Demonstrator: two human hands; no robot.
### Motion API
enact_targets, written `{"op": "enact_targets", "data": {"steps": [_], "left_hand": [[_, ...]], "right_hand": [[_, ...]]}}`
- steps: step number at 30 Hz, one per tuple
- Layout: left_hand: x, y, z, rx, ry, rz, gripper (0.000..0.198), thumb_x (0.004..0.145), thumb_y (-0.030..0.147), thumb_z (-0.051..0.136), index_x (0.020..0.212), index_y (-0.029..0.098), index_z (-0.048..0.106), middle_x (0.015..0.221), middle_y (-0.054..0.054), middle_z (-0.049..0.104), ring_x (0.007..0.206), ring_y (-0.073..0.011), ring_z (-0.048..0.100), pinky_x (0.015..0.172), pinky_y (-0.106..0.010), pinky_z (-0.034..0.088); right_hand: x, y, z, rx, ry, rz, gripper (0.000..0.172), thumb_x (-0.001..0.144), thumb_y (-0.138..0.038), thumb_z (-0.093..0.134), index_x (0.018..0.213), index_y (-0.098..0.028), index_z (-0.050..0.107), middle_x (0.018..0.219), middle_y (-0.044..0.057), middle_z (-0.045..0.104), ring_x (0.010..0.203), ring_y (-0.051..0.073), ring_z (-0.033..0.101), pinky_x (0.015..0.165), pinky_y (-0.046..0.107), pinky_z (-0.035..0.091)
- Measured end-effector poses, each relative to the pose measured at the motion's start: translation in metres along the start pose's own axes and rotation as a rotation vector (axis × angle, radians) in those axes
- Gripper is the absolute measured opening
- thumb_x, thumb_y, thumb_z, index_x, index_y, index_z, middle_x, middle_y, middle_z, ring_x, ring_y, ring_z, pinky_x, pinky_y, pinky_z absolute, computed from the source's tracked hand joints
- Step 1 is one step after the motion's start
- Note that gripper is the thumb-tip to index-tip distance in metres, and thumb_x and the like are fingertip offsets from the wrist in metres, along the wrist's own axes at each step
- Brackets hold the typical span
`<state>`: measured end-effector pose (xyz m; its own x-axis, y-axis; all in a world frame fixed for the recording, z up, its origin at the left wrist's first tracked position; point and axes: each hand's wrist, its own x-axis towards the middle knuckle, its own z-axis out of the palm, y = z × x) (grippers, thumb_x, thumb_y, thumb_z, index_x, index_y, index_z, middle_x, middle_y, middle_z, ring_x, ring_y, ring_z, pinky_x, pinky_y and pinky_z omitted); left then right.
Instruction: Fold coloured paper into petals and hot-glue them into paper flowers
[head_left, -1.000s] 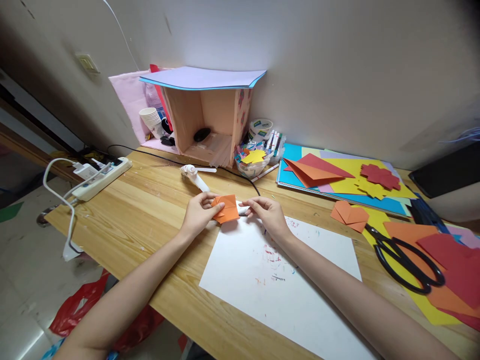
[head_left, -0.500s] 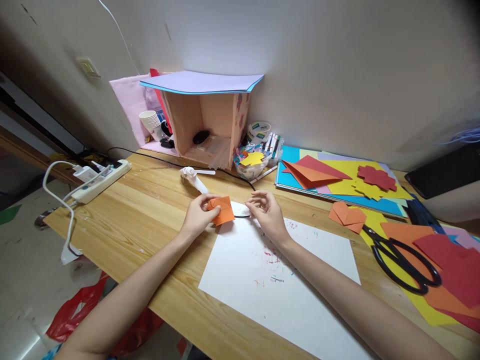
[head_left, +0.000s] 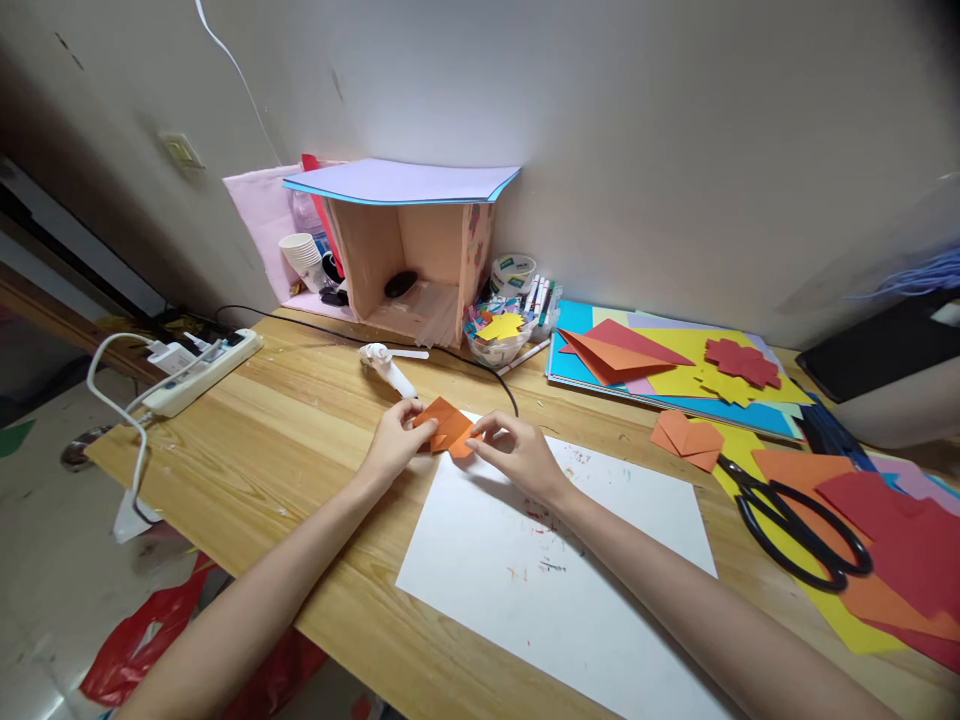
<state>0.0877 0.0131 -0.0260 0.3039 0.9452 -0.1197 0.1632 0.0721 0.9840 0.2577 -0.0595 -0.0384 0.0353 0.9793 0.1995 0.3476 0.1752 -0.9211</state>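
Note:
A small folded piece of orange paper (head_left: 444,421) is held between both hands over the top left corner of a white sheet (head_left: 480,560). My left hand (head_left: 396,440) pinches its left side, thumb on top. At its lower right corner, the thumb and fingertips of my right hand (head_left: 517,450) grip the edge. Crease lines and a folded flap show on the orange paper. Just behind it lies a white hot glue gun (head_left: 386,370), its black cord (head_left: 480,362) running past my right hand. Marker stains in red and dark colours dot the white sheet.
Black-handled scissors (head_left: 806,530) rest on coloured paper at the right, beside an orange paper heart (head_left: 687,440). A stack of coloured sheets (head_left: 577,320), a bowl of paper scraps (head_left: 499,345) and a cardboard box (head_left: 471,270) stand along the wall. A power strip (head_left: 202,372) lies at left.
My right hand has let go of the black cord and moved left onto the orange paper. The paper has turned in my left hand, and the cord now lies further back.

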Motion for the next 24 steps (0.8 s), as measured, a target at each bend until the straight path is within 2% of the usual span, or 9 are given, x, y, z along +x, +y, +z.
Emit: {"op": "enact_targets", "data": {"steps": [3, 6, 8, 10, 15, 18, 20, 22, 24], "left_hand": [[-0.002, 0.000, 0.001, -0.002, -0.078, -0.082, 0.029, 0.057, 0.021, 0.064, 0.081, 0.015, 0.047, 0.077, -0.001, 0.060, 0.068, -0.0139, 0.060, 0.060, -0.023, 0.046], [-0.006, 0.005, 0.003, -0.029, -0.231, -0.166, 0.042, 0.057, 0.023, 0.066, 0.094, 0.015, 0.047, 0.090, -0.005, 0.062, 0.072, -0.0159, 0.061, 0.061, -0.025, 0.048], [-0.009, 0.009, 0.002, -0.031, -0.316, -0.171, 0.041, 0.063, 0.032, 0.063, 0.098, 0.015, 0.050, 0.098, -0.007, 0.060, 0.080, -0.0183, 0.061, 0.064, -0.027, 0.049], [-0.010, 0.011, 0.001, -0.010, -0.358, -0.143, 0.038, 0.070, 0.041, 0.057, 0.098, 0.016, 0.056, 0.102, -0.007, 0.060, 0.087, -0.0203, 0.059, 0.067, -0.028, 0.049], [-0.005, 0.004, -0.001, 0.052, -0.329, -0.012, 0.033, 0.068, 0.042, 0.062, 0.084, 0.013, 0.064, 0.087, -0.006, 0.066, 0.086, -0.0199, 0.059, 0.077, -0.027, 0.044], [0.001, -0.002, -0.005, 0.036, -0.255, -0.008, 0.033, 0.065, 0.040, 0.065, 0.083, 0.012, 0.064, 0.084, -0.007, 0.067, 0.080, -0.0192, 0.060, 0.072, -0.027, 0.044], [0.004, 0.001, -0.014, 0.075, -0.184, -0.001, 0.033, 0.063, 0.039, 0.066, 0.080, 0.011, 0.064, 0.080, -0.007, 0.066, 0.075, -0.0181, 0.059, 0.067, -0.026, 0.044], [0.005, 0.009, -0.029, 0.112, -0.150, -0.021, 0.033, 0.061, 0.038, 0.068, 0.079, 0.011, 0.065, 0.079, -0.006, 0.066, 0.071, -0.0167, 0.058, 0.064, -0.024, 0.043], [0.004, 0.021, -0.049, 0.144, -0.203, -0.066, 0.033, 0.061, 0.038, 0.068, 0.079, 0.011, 0.067, 0.078, -0.005, 0.067, 0.068, -0.0152, 0.058, 0.061, -0.023, 0.041]], "right_hand": [[0.001, 0.003, 0.000, 0.010, 0.092, 0.018, 0.017, 0.075, -0.031, 0.056, 0.083, -0.016, 0.059, 0.080, 0.004, 0.063, 0.067, 0.013, 0.059, 0.062, 0.025, 0.049], [0.001, 0.005, -0.002, -0.016, 0.155, 0.002, 0.015, 0.077, -0.025, 0.051, 0.087, -0.016, 0.059, 0.086, 0.006, 0.063, 0.072, 0.014, 0.060, 0.065, 0.027, 0.050], [0.002, 0.005, -0.003, -0.057, 0.161, -0.040, 0.017, 0.078, -0.022, 0.048, 0.091, -0.017, 0.058, 0.089, 0.006, 0.063, 0.075, 0.015, 0.059, 0.065, 0.027, 0.050], [0.003, 0.003, -0.004, -0.109, 0.110, -0.103, 0.021, 0.078, -0.019, 0.048, 0.097, -0.017, 0.056, 0.089, 0.005, 0.063, 0.074, 0.014, 0.059, 0.065, 0.026, 0.049], [0.015, -0.008, 0.000, -0.186, -0.071, -0.248, 0.027, 0.078, -0.015, 0.046, 0.104, -0.019, 0.053, 0.086, 0.003, 0.062, 0.073, 0.013, 0.057, 0.068, 0.026, 0.046], [0.029, -0.014, 0.007, -0.201, -0.117, -0.275, 0.024, 0.078, -0.017, 0.047, 0.101, -0.018, 0.054, 0.082, 0.003, 0.062, 0.070, 0.013, 0.056, 0.067, 0.026, 0.045], [0.040, -0.016, 0.013, -0.150, -0.051, -0.228, 0.021, 0.080, -0.021, 0.045, 0.098, -0.018, 0.054, 0.082, 0.003, 0.061, 0.070, 0.013, 0.056, 0.066, 0.026, 0.045], [0.052, -0.015, 0.021, -0.075, 0.069, -0.140, 0.021, 0.084, -0.027, 0.039, 0.096, -0.017, 0.054, 0.086, 0.004, 0.061, 0.074, 0.013, 0.057, 0.068, 0.026, 0.045], [0.064, -0.013, 0.032, -0.053, 0.109, -0.065, 0.024, 0.085, -0.031, 0.038, 0.097, -0.017, 0.054, 0.093, 0.006, 0.059, 0.079, 0.014, 0.057, 0.071, 0.026, 0.045]]}}
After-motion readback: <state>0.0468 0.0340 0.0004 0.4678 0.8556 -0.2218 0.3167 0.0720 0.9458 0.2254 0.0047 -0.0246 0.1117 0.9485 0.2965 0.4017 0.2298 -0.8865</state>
